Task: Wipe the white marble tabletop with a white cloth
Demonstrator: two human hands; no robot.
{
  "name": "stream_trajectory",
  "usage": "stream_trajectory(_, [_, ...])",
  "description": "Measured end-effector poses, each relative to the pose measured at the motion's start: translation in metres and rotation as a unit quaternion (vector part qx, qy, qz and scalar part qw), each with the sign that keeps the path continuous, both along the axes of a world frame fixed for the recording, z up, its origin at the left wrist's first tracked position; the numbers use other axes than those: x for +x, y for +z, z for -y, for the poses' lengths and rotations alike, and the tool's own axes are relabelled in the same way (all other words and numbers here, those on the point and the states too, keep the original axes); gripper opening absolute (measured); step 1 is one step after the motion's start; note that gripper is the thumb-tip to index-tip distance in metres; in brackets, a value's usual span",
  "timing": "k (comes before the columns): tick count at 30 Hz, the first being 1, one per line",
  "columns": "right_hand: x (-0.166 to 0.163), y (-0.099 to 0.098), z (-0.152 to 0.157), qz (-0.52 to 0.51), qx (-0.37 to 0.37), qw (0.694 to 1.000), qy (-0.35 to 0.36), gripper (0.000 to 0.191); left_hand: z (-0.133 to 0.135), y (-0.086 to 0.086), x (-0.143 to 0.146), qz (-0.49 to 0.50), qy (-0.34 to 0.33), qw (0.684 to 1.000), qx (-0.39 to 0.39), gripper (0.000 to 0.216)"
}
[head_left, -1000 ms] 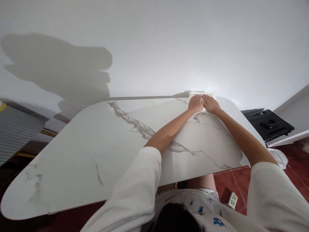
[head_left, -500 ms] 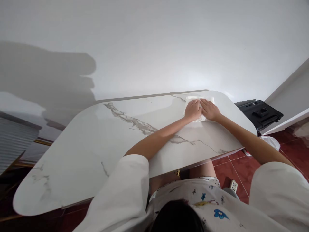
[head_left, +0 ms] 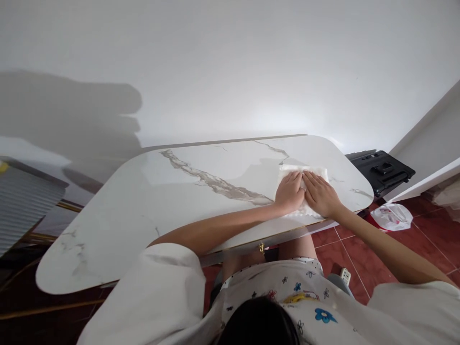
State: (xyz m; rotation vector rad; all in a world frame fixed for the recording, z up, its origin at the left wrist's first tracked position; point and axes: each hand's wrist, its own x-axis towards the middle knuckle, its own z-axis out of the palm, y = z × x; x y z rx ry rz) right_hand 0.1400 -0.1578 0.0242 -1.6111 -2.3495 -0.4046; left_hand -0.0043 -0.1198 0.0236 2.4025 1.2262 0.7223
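Marble-veined and white, the bench (head_left: 179, 201) is filling the middle of the frame beneath a bare wall (head_left: 230, 62). A white cloth (head_left: 313, 170) is lying flat on it, right of centre and close to the near edge. The left hand (head_left: 289, 191) and right hand (head_left: 321, 194) are resting on it side by side and touching. Their fingers are stretched out and their palms are facing down, so they are pinning the cloth rather than gripping it.

Wiping here is probably going best with both palms pressing evenly, the cloth staying spread instead of bunching, and the strokes overlapping. Some care is needed at the rim, where the cloth could be slipping off.

Further out, a black case (head_left: 381, 170) is sitting beyond the bench at centre right. A crumpled plastic bag (head_left: 391, 215) is lying on the red tiled floor (head_left: 413, 244) below it.

Most of the cloth is hiding under the hands, so its folds are not showing, nor whether it is damp. The bench's legs are out of sight. A grey ribbed thing (head_left: 25, 201) is being cut off by the left edge. A small white object (head_left: 345, 275) near the person's knee is too covered to identify.
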Motion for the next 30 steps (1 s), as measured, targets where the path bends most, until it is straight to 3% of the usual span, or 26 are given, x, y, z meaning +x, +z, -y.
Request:
stream_trajectory(6, [0.023,0.002,0.034,-0.002,0.000,1.000,0.010,0.056,0.036,0.001,0.019,0.018,-0.013,0.998,-0.051,0.062])
stream_trajectory(12, [0.060,0.004,0.025,0.004,0.006,1.000,-0.001,0.055,0.031,0.005,0.051,0.027,-0.038,0.998,-0.045,0.060])
stream_trajectory(17, [0.082,0.006,-0.004,-0.001,0.007,0.999,-0.036,0.055,0.003,0.009,0.073,0.030,-0.053,0.998,0.000,0.056])
stream_trajectory(22, [0.087,0.011,-0.049,0.014,0.004,0.998,-0.053,0.053,-0.038,0.010,0.088,0.029,-0.023,0.999,0.023,0.051])
stream_trajectory(30, [0.074,0.016,-0.120,0.016,-0.007,0.999,-0.046,0.050,-0.105,0.008,0.084,0.021,0.014,0.999,0.045,0.045])
